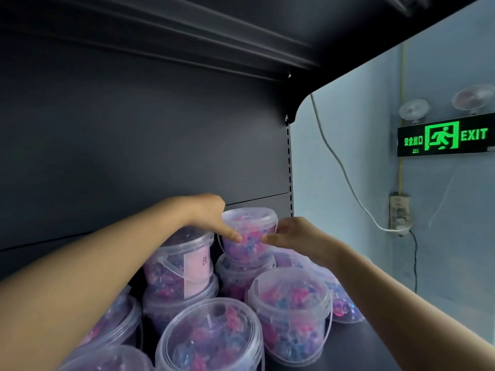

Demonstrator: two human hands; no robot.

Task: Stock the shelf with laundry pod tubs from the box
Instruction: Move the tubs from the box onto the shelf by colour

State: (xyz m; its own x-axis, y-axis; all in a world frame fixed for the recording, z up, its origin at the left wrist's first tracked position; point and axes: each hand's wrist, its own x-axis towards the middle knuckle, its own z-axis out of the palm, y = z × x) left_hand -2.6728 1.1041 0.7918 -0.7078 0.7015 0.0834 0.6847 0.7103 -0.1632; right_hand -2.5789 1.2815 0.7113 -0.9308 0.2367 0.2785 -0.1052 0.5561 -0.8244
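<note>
**A:** How far along is the stocking?

**B:** Well on, I'd judge. Nine or so tubs crowd the right end of the shelf (375, 352). The top tub (249, 231) is at the back, sitting on a lower tub (241, 277) as a second tier.

**A:** And the hands?

**B:** Both are on the top tub. The left hand (211, 218) curls over its left side with the thumb on the front. The right hand (292, 234) pinches its right side under the rim. Each grip is closed on that tub, and the thumbs nearly meet.

**A:** What's left to do?

**B:** Probably just letting go once it sits square. The box is out of view, so I cannot tell how many tubs remain. The left arm hides much of the shelf's left part.

**A:** Is anything in the way?

**B:** It's tight. The labelled tub (184, 261), itself stacked, stands just beside the top tub on the left. A front tub (289, 309) sits close below. A tilted tub (345, 298) seems to lean at the right. A careless nudge could topple the stack.

**A:** What's around it?

**B:** There's a dark back panel (134, 156) behind. Past the shelf's end there's a lit exit sign (444, 135) on a blue wall, and a white cable (342, 178) runs to a socket (399, 212).
</note>
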